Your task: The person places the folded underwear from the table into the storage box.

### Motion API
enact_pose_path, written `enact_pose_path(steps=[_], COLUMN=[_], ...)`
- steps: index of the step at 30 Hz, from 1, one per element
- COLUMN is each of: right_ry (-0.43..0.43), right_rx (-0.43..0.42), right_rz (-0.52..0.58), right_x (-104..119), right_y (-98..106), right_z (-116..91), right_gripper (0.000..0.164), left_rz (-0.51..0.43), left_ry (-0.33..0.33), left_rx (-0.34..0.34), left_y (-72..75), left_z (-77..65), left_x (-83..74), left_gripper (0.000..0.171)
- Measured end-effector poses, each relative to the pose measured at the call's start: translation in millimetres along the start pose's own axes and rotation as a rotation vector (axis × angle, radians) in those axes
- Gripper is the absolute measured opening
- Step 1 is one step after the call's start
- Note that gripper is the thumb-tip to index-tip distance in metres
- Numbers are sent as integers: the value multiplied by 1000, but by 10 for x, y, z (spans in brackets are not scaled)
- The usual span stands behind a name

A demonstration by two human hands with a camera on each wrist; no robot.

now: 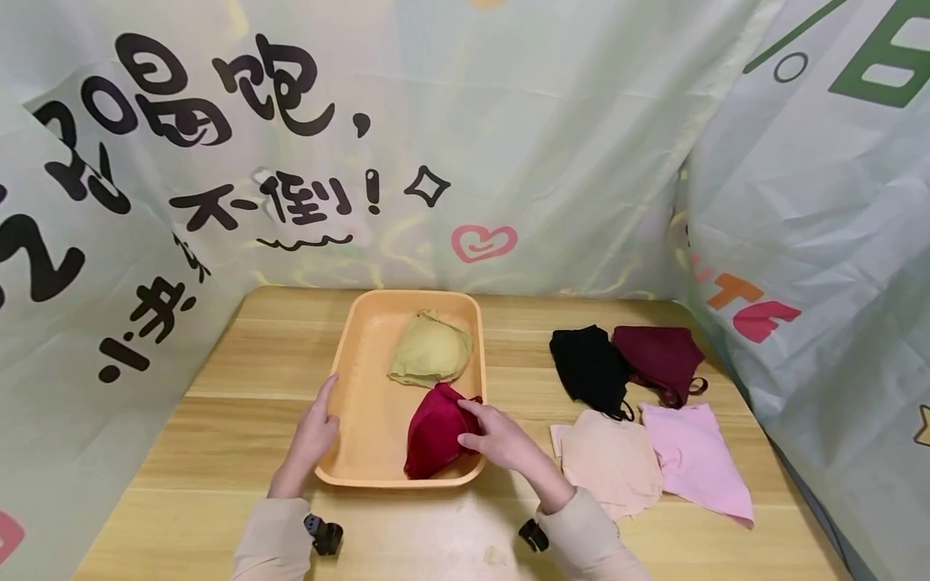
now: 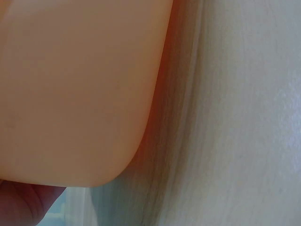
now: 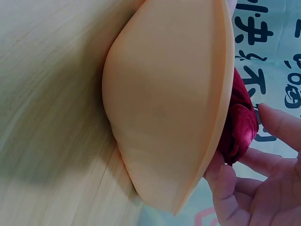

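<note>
An orange plastic tray stands on the table. My left hand grips its left rim, the thumb over the edge; in the left wrist view only a bit of that hand shows past the tray wall. Inside the tray, a crimson folded bra leans at the near right corner and a yellow-green folded bra lies behind it. My right hand reaches over the right rim and touches the crimson bra, thumb and fingers spread apart. The right wrist view shows other fingers of this hand against the tray's outside.
To the tray's right lie a black folded bra, a burgundy one with a strap loop, a pale peach one and a pink folded cloth piece. A printed curtain hangs behind and beside the wooden table.
</note>
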State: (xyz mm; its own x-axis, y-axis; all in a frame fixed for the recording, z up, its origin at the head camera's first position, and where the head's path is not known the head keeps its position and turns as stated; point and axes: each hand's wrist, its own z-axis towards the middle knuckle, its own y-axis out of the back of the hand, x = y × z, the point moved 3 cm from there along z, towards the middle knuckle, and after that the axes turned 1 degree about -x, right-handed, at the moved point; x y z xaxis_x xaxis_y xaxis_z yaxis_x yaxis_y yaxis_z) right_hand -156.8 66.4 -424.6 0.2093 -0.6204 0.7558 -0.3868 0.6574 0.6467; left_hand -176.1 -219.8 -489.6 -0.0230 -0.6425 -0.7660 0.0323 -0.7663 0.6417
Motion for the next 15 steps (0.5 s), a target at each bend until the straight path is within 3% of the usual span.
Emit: enact_pose_path(steps=[7,15], right_ry=[3,32], right_rx=[-29,42], right_rz=[-57,-39], right_x=[15,1], right_y=[32,9], right_z=[-43,-76], right_gripper=[49,50], left_rz=[-7,-1], left_ry=[2,-10], left_rx=[6,-16], left_y=[11,12], left_z=[3,-8], left_x=[-16,-37], left_gripper=[67,66])
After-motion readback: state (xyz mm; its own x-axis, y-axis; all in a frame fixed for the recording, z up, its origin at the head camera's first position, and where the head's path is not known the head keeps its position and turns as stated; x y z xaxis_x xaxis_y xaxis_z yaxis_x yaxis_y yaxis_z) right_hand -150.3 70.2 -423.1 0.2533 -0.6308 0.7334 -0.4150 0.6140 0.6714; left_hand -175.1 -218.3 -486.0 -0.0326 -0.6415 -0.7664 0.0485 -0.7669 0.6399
